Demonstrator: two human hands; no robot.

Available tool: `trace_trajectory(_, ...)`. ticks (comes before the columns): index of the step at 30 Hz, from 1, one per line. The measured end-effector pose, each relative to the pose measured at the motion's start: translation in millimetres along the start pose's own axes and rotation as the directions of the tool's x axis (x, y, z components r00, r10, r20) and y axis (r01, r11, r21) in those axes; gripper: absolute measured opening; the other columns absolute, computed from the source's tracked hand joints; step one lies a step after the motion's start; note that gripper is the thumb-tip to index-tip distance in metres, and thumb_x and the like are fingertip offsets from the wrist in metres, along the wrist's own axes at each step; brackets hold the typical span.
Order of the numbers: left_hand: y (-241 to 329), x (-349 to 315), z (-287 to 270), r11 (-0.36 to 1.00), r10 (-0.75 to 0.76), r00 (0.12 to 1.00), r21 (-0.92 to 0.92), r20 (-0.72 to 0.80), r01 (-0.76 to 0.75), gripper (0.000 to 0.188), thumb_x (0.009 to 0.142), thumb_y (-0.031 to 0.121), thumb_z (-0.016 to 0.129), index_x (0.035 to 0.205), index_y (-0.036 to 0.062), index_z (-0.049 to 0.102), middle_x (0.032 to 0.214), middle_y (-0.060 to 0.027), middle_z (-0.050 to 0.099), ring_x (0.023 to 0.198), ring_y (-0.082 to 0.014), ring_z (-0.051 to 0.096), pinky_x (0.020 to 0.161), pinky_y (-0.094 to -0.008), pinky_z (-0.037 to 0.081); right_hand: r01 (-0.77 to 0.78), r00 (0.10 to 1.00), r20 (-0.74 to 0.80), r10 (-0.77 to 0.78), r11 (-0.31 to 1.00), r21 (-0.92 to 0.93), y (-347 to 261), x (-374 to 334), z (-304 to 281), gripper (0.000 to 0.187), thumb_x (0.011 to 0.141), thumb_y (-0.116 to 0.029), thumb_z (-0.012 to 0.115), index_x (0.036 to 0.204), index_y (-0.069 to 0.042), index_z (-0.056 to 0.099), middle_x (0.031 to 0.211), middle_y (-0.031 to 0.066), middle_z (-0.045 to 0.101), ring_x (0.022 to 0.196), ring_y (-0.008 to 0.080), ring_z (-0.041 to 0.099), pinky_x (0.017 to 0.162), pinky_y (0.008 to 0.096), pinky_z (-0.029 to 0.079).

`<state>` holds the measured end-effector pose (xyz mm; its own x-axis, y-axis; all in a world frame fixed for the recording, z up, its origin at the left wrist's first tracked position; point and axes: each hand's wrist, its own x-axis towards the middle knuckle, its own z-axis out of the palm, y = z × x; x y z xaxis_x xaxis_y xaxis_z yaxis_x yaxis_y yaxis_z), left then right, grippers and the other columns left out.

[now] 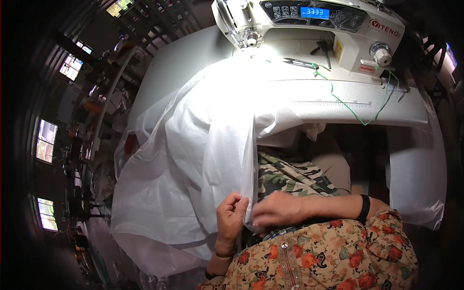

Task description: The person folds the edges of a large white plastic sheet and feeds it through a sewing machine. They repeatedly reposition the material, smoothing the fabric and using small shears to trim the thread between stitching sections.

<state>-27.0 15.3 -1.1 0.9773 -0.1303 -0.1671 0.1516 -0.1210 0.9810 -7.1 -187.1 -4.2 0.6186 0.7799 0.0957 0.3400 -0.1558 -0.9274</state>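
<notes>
A large sheet of thin white fabric (pixel 183 159) runs from under the sewing machine's (pixel 319 29) needle area down to my lap, its folds spreading to the left. My left hand (pixel 232 215) is closed, thumb and fingers pinching the fabric's edge close to my body. Just to its right, my right hand (pixel 273 210) is beside the same edge. Motion smears its fingers, so their grip does not show. Strong lamp light washes out the cloth close to the needle.
Small dark-handled scissors or snips (pixel 299 63) lie on the machine bed. A green cord (pixel 345 104) loops from them toward the machine's right end. Camouflage-patterned cloth (pixel 285 174) covers my lap. More white sheeting (pixel 415 169) hangs off the table's right side.
</notes>
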Motion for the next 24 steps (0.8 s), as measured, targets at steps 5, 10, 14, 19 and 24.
trace_trajectory(5,3.7,-2.8,-7.2,0.999,0.035,0.998,-0.018,-0.057,-0.036,0.013,0.098,0.011,0.061,0.089,0.0012,0.061,0.073,0.0089,0.050,0.065,-0.0012,0.040,0.056,-0.0179,0.031,0.048,0.288,-0.778,0.558,0.803,0.594,116.8,-10.5,-30.0,0.016,0.096,-0.015,0.056,0.100,0.001,0.058,0.092,0.0109,0.068,0.071,0.0121,0.062,0.063,0.0272,0.050)
trace_trajectory(10,9.7,-4.4,-17.2,0.978,-0.015,0.997,-0.207,-0.074,-0.001,0.012,0.097,0.011,0.062,0.095,-0.0007,0.064,0.081,0.0040,0.061,0.068,-0.0026,0.051,0.060,-0.0178,0.041,-0.580,0.216,-0.946,0.243,0.811,0.076,186.3,-17.7,-70.5,0.018,0.077,-0.013,0.058,0.066,0.000,0.060,0.070,0.0294,0.058,0.072,0.0438,0.063,0.066,0.0520,0.049)
trace_trajectory(14,32.1,0.6,-23.4,0.929,-0.013,0.999,-0.369,-0.049,-0.006,0.013,0.097,0.010,0.062,0.101,-0.0020,0.065,0.085,-0.0011,0.067,0.069,-0.0055,0.058,0.063,-0.0190,0.047,-0.578,0.677,-0.736,0.021,0.634,-0.514,221.3,-33.4,-87.6,0.011,0.077,-0.013,0.059,0.071,-0.003,0.061,0.068,0.0280,0.058,0.072,0.0440,0.062,0.064,0.0543,0.048)
trace_trajectory(19,61.2,9.2,-39.2,0.933,0.105,0.988,-0.332,-0.117,-0.139,0.016,0.097,0.012,0.063,0.102,-0.0025,0.064,0.083,-0.0019,0.067,0.067,-0.0058,0.058,0.062,-0.0185,0.047,-0.302,0.803,-0.569,0.178,0.944,-0.131,121.7,-37.5,-98.4,0.012,0.079,-0.017,0.060,0.086,-0.008,0.065,0.094,0.0211,0.059,0.083,0.0370,0.061,0.080,0.0452,0.051)
trace_trajectory(24,93.6,10.1,-27.5,0.940,0.163,0.985,-0.294,-0.054,-0.171,0.015,0.097,0.012,0.062,0.099,-0.0021,0.065,0.081,-0.0005,0.066,0.067,-0.0046,0.058,0.062,-0.0178,0.047,-0.339,0.940,0.015,0.340,0.940,-0.036,-6.3,-42.8,-95.9,0.022,0.089,-0.025,0.065,0.092,-0.003,0.065,0.084,0.0067,0.065,0.077,0.0172,0.062,0.078,0.0306,0.052)
